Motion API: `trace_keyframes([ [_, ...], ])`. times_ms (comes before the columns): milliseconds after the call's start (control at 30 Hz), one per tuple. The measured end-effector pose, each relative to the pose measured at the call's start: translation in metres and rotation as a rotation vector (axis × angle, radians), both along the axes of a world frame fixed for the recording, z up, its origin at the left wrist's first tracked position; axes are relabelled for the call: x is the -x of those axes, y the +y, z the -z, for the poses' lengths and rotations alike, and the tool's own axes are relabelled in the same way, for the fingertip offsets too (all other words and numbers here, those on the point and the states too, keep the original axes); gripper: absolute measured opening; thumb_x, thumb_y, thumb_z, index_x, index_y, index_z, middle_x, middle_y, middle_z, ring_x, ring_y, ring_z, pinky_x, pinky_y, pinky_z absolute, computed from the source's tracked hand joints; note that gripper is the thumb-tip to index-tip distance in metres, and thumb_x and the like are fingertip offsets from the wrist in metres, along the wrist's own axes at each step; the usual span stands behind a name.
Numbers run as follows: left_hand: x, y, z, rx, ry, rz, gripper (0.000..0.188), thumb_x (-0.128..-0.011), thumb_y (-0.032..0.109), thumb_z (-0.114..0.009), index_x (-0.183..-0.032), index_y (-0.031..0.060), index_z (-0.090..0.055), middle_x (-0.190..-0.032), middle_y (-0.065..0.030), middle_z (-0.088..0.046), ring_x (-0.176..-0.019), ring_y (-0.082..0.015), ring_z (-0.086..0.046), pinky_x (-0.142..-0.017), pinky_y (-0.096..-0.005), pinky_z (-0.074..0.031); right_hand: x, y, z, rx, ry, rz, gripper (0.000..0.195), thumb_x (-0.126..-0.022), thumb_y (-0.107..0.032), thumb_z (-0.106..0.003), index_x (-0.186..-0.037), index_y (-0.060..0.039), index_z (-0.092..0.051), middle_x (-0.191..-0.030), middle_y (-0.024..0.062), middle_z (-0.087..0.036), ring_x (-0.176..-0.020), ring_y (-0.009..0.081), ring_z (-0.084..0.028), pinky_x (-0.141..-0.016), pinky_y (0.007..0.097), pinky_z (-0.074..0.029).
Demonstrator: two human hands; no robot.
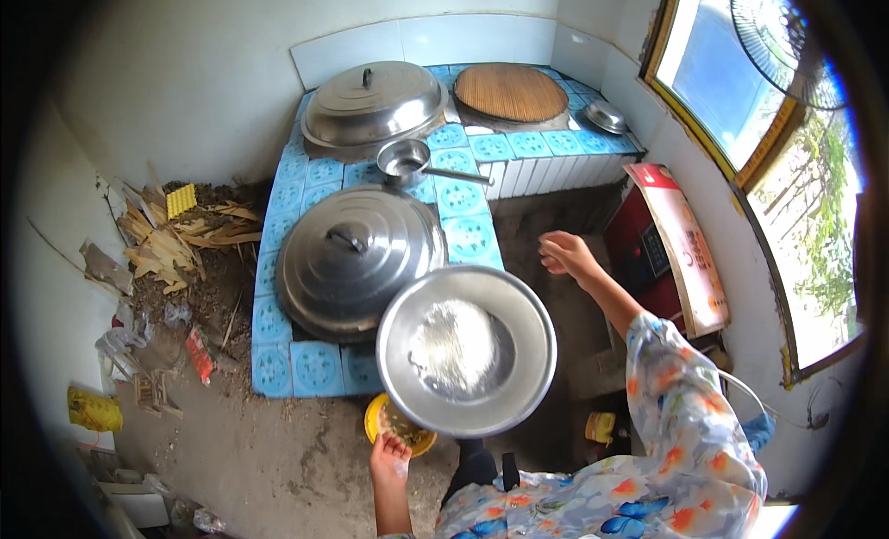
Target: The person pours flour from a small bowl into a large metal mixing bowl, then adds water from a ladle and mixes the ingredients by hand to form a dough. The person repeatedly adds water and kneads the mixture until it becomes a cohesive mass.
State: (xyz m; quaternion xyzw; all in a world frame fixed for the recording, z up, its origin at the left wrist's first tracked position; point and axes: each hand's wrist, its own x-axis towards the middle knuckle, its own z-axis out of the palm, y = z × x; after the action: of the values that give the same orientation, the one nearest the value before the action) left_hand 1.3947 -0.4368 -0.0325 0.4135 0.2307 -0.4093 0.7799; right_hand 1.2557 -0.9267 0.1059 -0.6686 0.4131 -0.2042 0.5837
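A wide metal basin (531, 358) with white flour (455, 341) in it stands close before me, overlapping the corner of a blue-tiled stove. Beyond the basin, to the right, my right hand (566, 253) is in the air with its fingers curled; whether it holds anything small I cannot tell. My left hand (391, 458) is just below the basin's left rim, palm up, fingers slightly bent, with a white smear near the wrist. It looks empty. Under it, lower down, a yellow bowl (373, 417) holds scraps.
Domed metal lids (361, 261) cover two woks on the tiled stove (316, 365). Between them sits a metal saucepan (404, 160). A round wooden lid (512, 91) and a small metal bowl (605, 115) are at the back. Corn husks (163, 251) lie left; a red appliance (642, 251) stands right.
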Motion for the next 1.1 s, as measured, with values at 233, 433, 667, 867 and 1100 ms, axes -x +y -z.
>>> trace_keyframes([
  [233,-0.043,0.008,-0.003,-0.290,0.094,-0.244,0.025,-0.087,0.032,-0.052,-0.088,0.0076,-0.058,-0.074,-0.0025,-0.054,-0.069,-0.0166,-0.049,-0.065,-0.0334,-0.043,-0.197,-0.142,0.063,1.087,0.635,-0.019,0.067,-0.070,-0.038,-0.068,-0.125,-0.0096,-0.043,-0.120,0.0162,-0.048,-0.107,0.0317,-0.049,-0.086,0.0470,-0.038],
  [433,-0.055,0.035,0.008,-0.207,0.094,-0.335,0.026,-0.088,0.031,-0.052,-0.084,0.0072,-0.061,-0.076,-0.0062,-0.060,-0.068,-0.0196,-0.053,-0.066,-0.0320,-0.045,-0.256,-0.193,0.082,0.540,0.924,-0.387,0.051,-0.064,-0.054,-0.069,-0.078,-0.0053,-0.067,-0.074,0.0096,-0.067,-0.070,0.0197,-0.065,-0.067,0.0361,-0.049],
  [667,-0.078,-0.055,-0.081,-0.187,-0.382,-0.051,0.025,-0.088,0.029,-0.052,-0.092,0.0056,-0.059,-0.077,-0.0059,-0.058,-0.071,-0.0193,-0.053,-0.068,-0.0343,-0.045,-0.193,-0.155,0.074,0.584,0.730,-0.128,0.046,-0.068,-0.044,-0.070,-0.088,-0.0027,-0.067,-0.081,0.0142,-0.066,-0.077,0.0285,-0.065,-0.068,0.0379,-0.050],
  [867,0.003,-0.207,-0.151,0.180,-0.494,0.459,0.020,-0.088,0.019,-0.055,-0.099,0.0024,-0.055,-0.079,-0.0054,-0.057,-0.070,-0.0130,-0.051,-0.067,-0.0264,-0.042,0.010,-0.046,0.006,0.318,0.386,0.060,0.034,-0.066,-0.037,-0.069,-0.072,-0.0029,-0.066,-0.056,0.0115,-0.060,-0.057,0.0253,-0.063,-0.059,0.0375,-0.048],
  [1100,0.226,-0.299,-0.098,0.097,-0.448,1.208,0.054,-0.087,0.051,-0.052,-0.113,0.0041,-0.056,-0.084,0.0018,-0.053,-0.069,-0.0052,-0.039,-0.062,-0.0195,-0.032,0.253,0.158,-0.048,0.255,0.477,0.304,0.035,-0.069,-0.034,-0.066,-0.076,0.0004,-0.062,-0.071,0.0215,-0.061,-0.072,0.0364,-0.062,-0.066,0.0437,-0.047],
])
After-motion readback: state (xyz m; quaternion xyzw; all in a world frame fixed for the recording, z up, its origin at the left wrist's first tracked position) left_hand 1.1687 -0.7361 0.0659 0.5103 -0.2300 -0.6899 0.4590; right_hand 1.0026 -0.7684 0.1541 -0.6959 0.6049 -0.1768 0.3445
